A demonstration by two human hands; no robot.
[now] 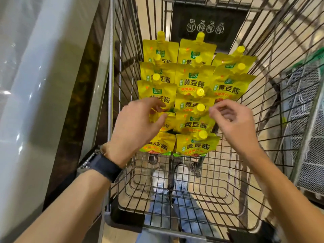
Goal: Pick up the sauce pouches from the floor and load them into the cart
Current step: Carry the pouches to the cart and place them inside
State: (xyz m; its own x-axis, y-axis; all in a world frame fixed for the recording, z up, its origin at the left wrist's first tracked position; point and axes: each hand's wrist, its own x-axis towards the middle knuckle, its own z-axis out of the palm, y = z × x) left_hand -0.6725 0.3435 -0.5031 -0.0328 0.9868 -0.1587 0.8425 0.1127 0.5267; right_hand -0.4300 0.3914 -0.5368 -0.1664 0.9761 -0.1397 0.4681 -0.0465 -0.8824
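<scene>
the yellow spouted sauce pouches (194,81) lie in the shopping cart (263,88), in overlapping rows across the upper middle of the frame. the left hand (138,127) is at the left column, and its fingers (156,102) and thumb seem to pinch the top edge of a left-column pouch (168,123). the right hand (233,120) hovers beside the middle column, its fingers (217,106) loosely curled and a little apart, holding nothing. the risk is probably in the overlap: if the left hand pulls its pouch sideways, it may drag the neighbours and break the rows. a thin pinch on smooth foil may also slip, and the pouch would land crooked.
</scene>
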